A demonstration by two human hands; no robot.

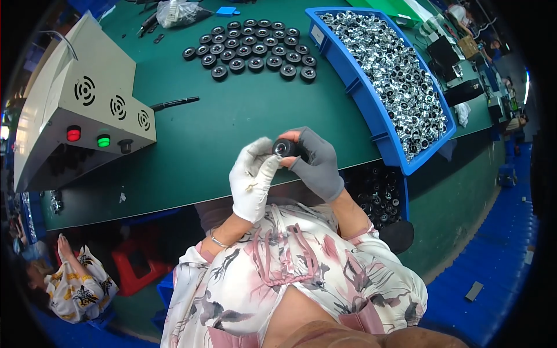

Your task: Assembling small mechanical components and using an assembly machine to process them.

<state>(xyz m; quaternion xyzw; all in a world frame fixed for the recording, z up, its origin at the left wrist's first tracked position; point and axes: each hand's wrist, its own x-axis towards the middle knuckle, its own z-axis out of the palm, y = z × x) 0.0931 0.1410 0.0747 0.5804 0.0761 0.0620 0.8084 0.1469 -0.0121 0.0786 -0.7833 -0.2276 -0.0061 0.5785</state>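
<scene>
Both my hands meet at the table's near edge around a small black wheel [284,148] with a shiny silver centre. My right hand [319,165], in a grey glove with bare fingertips, grips the wheel from the right between thumb and fingers. From the left, my left hand [252,177] in a white glove closes its thumb and fingertips on the wheel's side. Beyond my hands, several like black wheels [256,64] lie flat in loose rows on the green table [232,124].
At the right stands a long blue bin [371,119] full of shiny silver parts [389,69]. Below the table edge sits a container of black wheels [377,197]. A beige machine [107,75] with red and green buttons and a black pen [174,104] are at left. Another person [78,284] sits lower left.
</scene>
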